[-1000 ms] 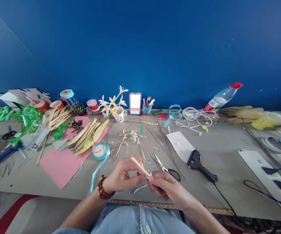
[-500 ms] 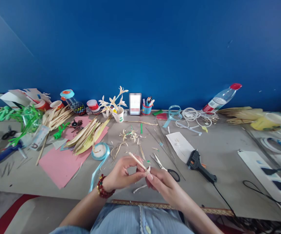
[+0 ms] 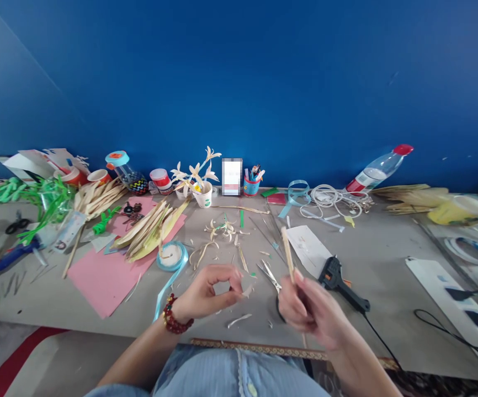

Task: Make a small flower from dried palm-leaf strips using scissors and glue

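Right of the blue ribbon roll (image 3: pixel 171 256), the left hand (image 3: pixel 210 295) has its fingers curled and pinching a small pale sliver (image 3: pixel 248 291), while beyond the scissors (image 3: pixel 269 274) the right hand (image 3: pixel 309 309) has fingers closed around a pale stick (image 3: pixel 287 252), held above the counter (image 3: pixel 388 237), near the glue gun (image 3: pixel 344 286).

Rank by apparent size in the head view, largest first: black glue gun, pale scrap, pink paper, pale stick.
1. Pink paper, though partly covered
2. Black glue gun
3. Pale stick in the right hand
4. Pale scrap at the left hand
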A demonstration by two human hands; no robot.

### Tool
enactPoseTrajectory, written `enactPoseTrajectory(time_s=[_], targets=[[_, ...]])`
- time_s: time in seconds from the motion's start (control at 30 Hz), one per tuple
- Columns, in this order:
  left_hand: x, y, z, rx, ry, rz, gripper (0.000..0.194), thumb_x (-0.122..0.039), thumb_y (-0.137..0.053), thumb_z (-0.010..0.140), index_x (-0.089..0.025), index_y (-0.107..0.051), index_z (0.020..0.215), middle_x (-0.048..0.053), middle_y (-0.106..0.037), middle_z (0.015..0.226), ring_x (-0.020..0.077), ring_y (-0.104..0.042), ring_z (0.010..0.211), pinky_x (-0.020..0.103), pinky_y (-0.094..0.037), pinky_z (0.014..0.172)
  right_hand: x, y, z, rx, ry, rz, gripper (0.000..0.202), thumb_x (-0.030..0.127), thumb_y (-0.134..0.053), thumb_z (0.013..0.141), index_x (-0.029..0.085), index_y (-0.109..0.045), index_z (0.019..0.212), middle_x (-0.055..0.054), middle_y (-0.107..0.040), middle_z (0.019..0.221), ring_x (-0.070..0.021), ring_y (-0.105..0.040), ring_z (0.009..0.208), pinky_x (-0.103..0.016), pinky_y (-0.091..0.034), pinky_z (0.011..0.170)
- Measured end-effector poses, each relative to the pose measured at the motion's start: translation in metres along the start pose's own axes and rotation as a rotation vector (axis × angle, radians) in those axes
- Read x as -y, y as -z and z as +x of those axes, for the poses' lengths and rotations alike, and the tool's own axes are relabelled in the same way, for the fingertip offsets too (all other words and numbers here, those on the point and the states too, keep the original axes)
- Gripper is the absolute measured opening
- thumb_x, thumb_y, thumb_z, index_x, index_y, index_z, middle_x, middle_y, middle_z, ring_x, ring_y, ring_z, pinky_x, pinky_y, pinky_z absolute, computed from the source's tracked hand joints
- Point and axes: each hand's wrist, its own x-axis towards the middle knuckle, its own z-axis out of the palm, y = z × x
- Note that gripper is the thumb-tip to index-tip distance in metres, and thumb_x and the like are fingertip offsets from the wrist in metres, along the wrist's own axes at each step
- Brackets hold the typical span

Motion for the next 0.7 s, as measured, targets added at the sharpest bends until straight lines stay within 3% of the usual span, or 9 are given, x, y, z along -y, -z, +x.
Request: enactPoseTrajectory(time_s=[0.1,0.2,0.33,0.47,0.53,0.63,0.7], targets=[[-0.005,0.002,0.002,0.035,0.078,-0.007,0.016,-0.022,-0.063,0.084,-0.016,-0.058,0.070,0.001,-0.059,0.068,0.0130,-0.054,0.067,0.030,-0.048,0.080,0.007,0.000,-0.001,-0.205,0.142,-0.280,0.041,0.057,-0.053,0.091,0.018,-0.059,0.081,0.006,-0.039,0.057,-0.0073,-0.024,0.044,-0.021,-0.016,0.040],[-0.009,0.001,0.006,0.066,0.109,0.049,0.012,-0.016,-0.061,0.080,-0.016,-0.057,0.069,0.001,-0.060,0.069,0.0132,-0.055,0.068,0.025,-0.046,0.071,0.007,-0.008,0.002,-0.155,0.222,-0.603,0.029,0.041,-0.063,0.089,0.022,-0.061,0.109,0.000,-0.052,0.082,-0.0084,-0.033,0.053,-0.022,-0.026,0.046],[-0.012,-0.002,0.009,0.057,0.134,0.149,0.010,-0.010,-0.059,0.075,-0.016,-0.055,0.068,-0.001,-0.057,0.066,0.0112,-0.052,0.064,0.023,-0.043,0.067,0.004,-0.014,0.006,-0.083,0.329,-0.798,0.013,0.027,-0.060,0.090,0.023,-0.064,0.102,-0.001,-0.052,0.094,-0.0091,-0.033,0.056,-0.024,-0.028,0.051],[-0.012,-0.002,0.009,0.047,0.134,0.123,0.010,-0.009,-0.058,0.075,-0.016,-0.054,0.069,-0.002,-0.055,0.068,0.0112,-0.051,0.066,0.022,-0.042,0.067,0.002,-0.011,0.009,-0.110,0.325,-0.814,0.002,0.022,-0.060,0.087,0.020,-0.061,0.086,0.001,-0.050,0.083,-0.0099,-0.036,0.058,-0.023,-0.030,0.054],[-0.010,-0.002,0.008,0.036,0.125,0.071,0.009,-0.009,-0.057,0.077,-0.016,-0.056,0.071,-0.001,-0.056,0.070,0.0121,-0.052,0.068,0.023,-0.043,0.068,0.000,-0.010,0.011,-0.123,0.269,-0.767,0.008,0.022,-0.061,0.086,0.019,-0.058,0.079,0.003,-0.046,0.073,-0.0096,-0.035,0.056,-0.023,-0.028,0.052],[-0.003,-0.005,0.007,-0.036,0.101,-0.018,0.004,-0.015,-0.056,0.082,-0.016,-0.060,0.081,0.002,-0.058,0.076,0.0146,-0.054,0.073,0.026,-0.044,0.071,-0.003,-0.012,0.013,-0.148,0.157,-0.546,0.018,0.028,-0.065,0.083,0.019,-0.054,0.074,0.006,-0.042,0.062,-0.0087,-0.031,0.053,-0.022,-0.024,0.049],[0.002,-0.010,0.005,-0.099,0.057,-0.038,0.006,-0.019,-0.058,0.085,-0.016,-0.062,0.088,0.003,-0.060,0.080,0.0158,-0.056,0.075,0.028,-0.045,0.072,-0.007,-0.014,0.014,-0.190,0.109,-0.339,0.021,0.033,-0.068,0.081,0.018,-0.054,0.076,0.006,-0.046,0.062,-0.0068,-0.027,0.049,-0.022,-0.020,0.046]])
